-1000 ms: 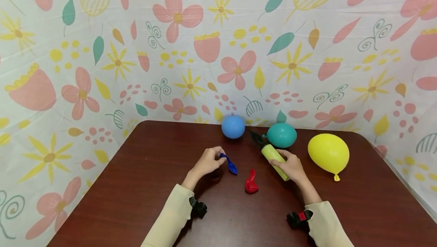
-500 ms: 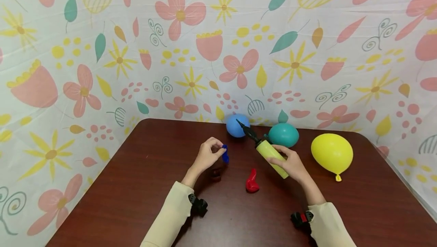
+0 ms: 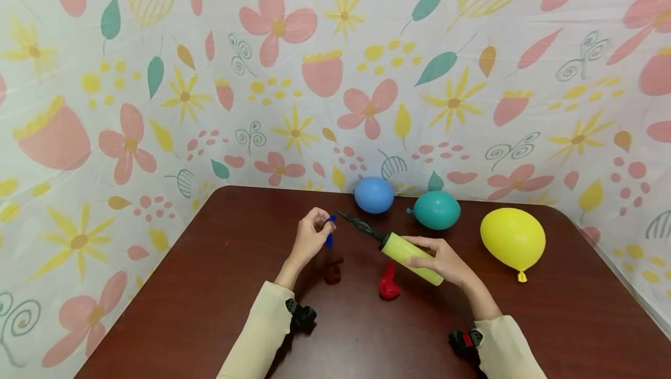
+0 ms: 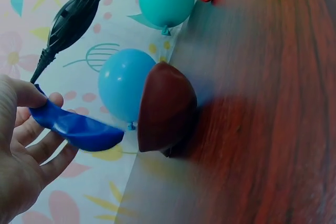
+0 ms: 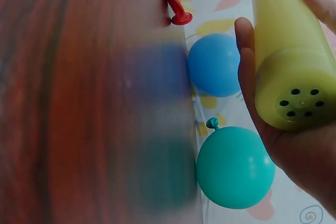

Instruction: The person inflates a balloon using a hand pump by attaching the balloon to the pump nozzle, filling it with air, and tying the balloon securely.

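My left hand [image 3: 311, 233] pinches a limp dark blue balloon [image 4: 79, 129] near its mouth, and the rest of it hangs below the fingers. In my right hand [image 3: 442, 259] is a yellow-green balloon pump [image 3: 406, 257], gripped around its barrel. The pump's black nozzle [image 4: 73, 22] points left, its tip right at the blue balloon's mouth in the left wrist view. On the table under the left hand lies a limp brown balloon [image 3: 332, 275]. A limp red balloon [image 3: 389, 287] lies below the pump.
Along the back of the brown table [image 3: 251, 321] sit an inflated light blue balloon [image 3: 374, 195] and a teal one [image 3: 437, 210]. An inflated yellow balloon [image 3: 512, 240] is at the right. A flower-patterned cloth [image 3: 335, 76] hangs behind the table.
The left hand has raised the blue balloon off the table. The right hand has lifted the pump and swung its nozzle left to the balloon's mouth.
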Demonstrator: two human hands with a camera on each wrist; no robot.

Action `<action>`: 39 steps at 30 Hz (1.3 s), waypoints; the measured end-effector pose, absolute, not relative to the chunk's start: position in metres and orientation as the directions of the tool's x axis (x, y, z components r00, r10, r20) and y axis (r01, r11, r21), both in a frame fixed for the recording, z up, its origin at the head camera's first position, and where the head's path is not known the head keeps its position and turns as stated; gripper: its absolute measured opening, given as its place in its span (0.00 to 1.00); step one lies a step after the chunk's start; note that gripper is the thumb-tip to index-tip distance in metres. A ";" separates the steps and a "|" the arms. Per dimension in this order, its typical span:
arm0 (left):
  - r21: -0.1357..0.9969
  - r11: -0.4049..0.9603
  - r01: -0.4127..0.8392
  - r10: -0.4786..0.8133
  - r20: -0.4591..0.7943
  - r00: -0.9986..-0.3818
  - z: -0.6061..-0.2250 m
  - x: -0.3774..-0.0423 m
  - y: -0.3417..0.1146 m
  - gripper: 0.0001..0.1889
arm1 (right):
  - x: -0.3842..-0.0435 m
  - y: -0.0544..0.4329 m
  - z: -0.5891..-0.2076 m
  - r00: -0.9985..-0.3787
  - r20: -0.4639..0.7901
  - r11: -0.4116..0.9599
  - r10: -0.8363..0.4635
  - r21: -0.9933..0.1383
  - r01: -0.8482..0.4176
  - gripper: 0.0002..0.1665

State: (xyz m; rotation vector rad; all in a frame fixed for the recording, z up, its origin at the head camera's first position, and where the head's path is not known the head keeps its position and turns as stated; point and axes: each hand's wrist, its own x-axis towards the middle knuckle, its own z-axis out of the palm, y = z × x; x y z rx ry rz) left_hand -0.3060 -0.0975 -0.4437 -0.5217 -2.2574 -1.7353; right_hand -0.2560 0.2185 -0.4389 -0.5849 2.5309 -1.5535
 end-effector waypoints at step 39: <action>0.785 0.336 0.521 0.399 0.382 -0.833 -0.433 -0.303 -0.113 0.09 | -0.258 0.227 -0.439 -0.872 0.025 0.400 -0.489 -0.882 -0.250 0.30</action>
